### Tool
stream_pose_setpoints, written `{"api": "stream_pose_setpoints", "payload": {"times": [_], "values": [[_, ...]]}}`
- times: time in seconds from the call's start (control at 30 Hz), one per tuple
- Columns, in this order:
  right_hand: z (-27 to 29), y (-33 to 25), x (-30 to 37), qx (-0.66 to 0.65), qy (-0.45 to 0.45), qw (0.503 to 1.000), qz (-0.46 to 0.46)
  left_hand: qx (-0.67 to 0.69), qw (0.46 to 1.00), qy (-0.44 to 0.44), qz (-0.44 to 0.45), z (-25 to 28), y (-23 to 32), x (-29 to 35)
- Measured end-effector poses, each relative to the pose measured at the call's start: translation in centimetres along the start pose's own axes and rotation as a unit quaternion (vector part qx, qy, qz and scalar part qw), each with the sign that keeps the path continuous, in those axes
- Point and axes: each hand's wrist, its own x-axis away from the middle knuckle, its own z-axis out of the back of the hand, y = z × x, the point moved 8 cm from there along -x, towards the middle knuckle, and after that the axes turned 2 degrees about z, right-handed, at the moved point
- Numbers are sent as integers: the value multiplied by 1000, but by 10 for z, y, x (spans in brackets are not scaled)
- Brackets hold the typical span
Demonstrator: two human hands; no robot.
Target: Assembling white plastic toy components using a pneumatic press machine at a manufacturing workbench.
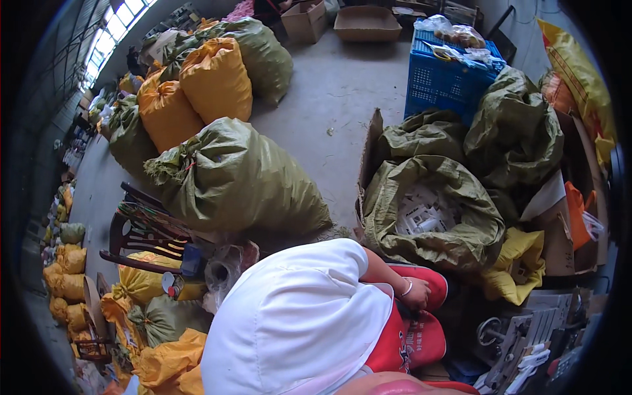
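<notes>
Left grip (416, 295), how wide I cannot tell, touches the red apron (422, 339); green sack (385, 220) stands beyond it

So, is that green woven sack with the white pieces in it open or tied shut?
Open. The green woven sack gapes wide at the top, showing white pieces inside.
</notes>
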Motion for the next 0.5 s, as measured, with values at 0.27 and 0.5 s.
{"api": "stream_pose_setpoints", "payload": {"times": [0.27,0.5], "values": [[3,27,-11,-44,73,996,-8,-3,999,-21,26,4,-4,-3],[47,50,15,-61,90,993,-44,-8,1000,-14,3,-4,-1,-5]]}}
